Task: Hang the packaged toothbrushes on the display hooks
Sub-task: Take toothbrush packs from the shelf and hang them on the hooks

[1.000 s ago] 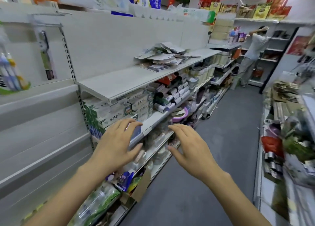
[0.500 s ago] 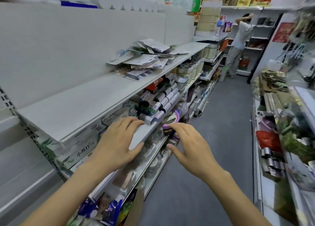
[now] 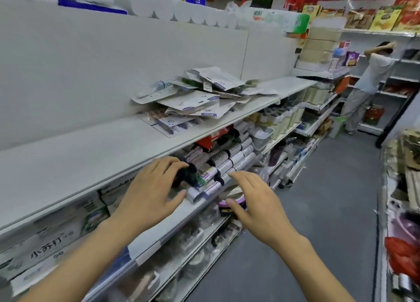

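Observation:
A loose pile of packaged toothbrushes lies on the white upper shelf, flat cards overlapping one another. My left hand hovers below that shelf's front edge, fingers relaxed and holding nothing. My right hand is beside it to the right, fingers spread, also holding nothing. Both hands are well short of the pile. No display hooks are in view.
Under the upper shelf lie rolled packs and white boxes. The grey aisle floor runs to the right. Another person stands at the far shelves. Goods fill a rack on the right.
The view has swung right and closer along the shelves; the panel with hanging toothbrushes has left the frame. The pile is nearer. Both hands stay held out with nothing in them.

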### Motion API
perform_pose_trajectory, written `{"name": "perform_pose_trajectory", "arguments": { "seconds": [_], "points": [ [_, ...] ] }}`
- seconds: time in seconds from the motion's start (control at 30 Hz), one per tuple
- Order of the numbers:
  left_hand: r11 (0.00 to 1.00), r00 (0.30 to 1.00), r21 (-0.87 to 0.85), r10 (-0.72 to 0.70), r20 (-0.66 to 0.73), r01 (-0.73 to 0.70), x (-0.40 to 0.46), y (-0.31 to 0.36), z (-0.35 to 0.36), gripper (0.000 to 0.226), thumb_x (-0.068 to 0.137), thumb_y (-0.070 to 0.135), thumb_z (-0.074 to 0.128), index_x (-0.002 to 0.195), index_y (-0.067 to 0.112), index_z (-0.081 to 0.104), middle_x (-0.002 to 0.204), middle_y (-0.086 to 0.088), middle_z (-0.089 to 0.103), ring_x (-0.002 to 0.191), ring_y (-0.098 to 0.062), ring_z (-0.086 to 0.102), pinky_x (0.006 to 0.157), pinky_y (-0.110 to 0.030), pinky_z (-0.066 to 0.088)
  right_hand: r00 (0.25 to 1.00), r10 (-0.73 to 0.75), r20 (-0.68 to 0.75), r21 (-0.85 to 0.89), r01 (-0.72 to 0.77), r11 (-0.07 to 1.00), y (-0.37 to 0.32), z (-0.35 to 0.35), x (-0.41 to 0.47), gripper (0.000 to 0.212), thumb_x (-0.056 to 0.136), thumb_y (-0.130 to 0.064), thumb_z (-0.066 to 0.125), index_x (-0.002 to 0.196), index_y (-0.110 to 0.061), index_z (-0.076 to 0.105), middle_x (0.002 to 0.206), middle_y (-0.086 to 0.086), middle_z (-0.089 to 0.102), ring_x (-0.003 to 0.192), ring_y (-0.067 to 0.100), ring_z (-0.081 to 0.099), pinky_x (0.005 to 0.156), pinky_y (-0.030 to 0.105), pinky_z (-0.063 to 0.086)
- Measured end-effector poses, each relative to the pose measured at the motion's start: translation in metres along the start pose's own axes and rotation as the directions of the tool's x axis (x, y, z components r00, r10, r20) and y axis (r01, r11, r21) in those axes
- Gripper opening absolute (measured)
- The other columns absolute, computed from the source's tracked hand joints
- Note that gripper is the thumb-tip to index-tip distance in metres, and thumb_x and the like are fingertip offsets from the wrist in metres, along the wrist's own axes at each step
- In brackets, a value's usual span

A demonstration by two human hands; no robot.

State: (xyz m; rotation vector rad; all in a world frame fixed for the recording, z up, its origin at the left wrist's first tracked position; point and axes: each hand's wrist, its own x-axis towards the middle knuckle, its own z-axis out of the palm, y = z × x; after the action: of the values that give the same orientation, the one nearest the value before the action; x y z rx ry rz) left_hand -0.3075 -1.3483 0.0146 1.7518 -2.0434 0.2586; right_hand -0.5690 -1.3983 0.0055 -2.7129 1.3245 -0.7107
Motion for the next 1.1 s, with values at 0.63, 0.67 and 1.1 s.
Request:
{"name": "perform_pose_trajectory", "arguments": {
  "seconds": [0.63, 0.67, 1.1],
  "points": [
    [0.945, 0.935, 0.114, -0.275, -0.223, 0.305, 0.198, -0.017, 0.026, 0.047, 0.089, 0.039, 0.063, 0.133, 0.025, 0.053, 0.134, 0.005, 0.052, 0.121, -0.019, 0.049, 0.098, -0.035, 0.044, 0.959, -0.282, -0.026, 0.097, 0.283, 0.954, 0.149, 0.005, 0.233, 0.056, 0.097, -0.038, 0.06, 0.147, -0.02, 0.043, 0.145, -0.004, 0.049, 0.136, 0.014, 0.039, 0.11, 0.023, 0.029],
    [0.944, 0.934, 0.11, -0.283, -0.22, 0.312, 0.21, -0.022, 0.027, 0.047, 0.089, 0.039, 0.063, 0.133, 0.025, 0.053, 0.135, 0.005, 0.052, 0.122, -0.019, 0.049, 0.097, -0.035, 0.044, 0.959, -0.282, -0.036, 0.105, 0.285, 0.953, 0.15, 0.007, 0.244, 0.056, 0.097, -0.038, 0.06, 0.147, -0.019, 0.043, 0.144, -0.004, 0.049, 0.136, 0.015, 0.04, 0.11, 0.026, 0.031],
    [0.898, 0.952, 0.341, -0.305, 0.027, 0.278, 0.274, -0.069, 0.038, 0.049, 0.095, 0.04, 0.056, 0.142, 0.038, 0.044, 0.143, 0.015, 0.054, 0.115, -0.023, 0.062, 0.079, -0.034, 0.05, 0.948, -0.288, -0.138, 0.206, 0.312, 0.928, 0.14, 0.032, 0.344, 0.063, 0.082, 0.006, 0.053, 0.141, -0.015, 0.05, 0.141, 0.0, 0.051, 0.132, 0.017, 0.041, 0.104, 0.026, 0.036]
  ]
}}
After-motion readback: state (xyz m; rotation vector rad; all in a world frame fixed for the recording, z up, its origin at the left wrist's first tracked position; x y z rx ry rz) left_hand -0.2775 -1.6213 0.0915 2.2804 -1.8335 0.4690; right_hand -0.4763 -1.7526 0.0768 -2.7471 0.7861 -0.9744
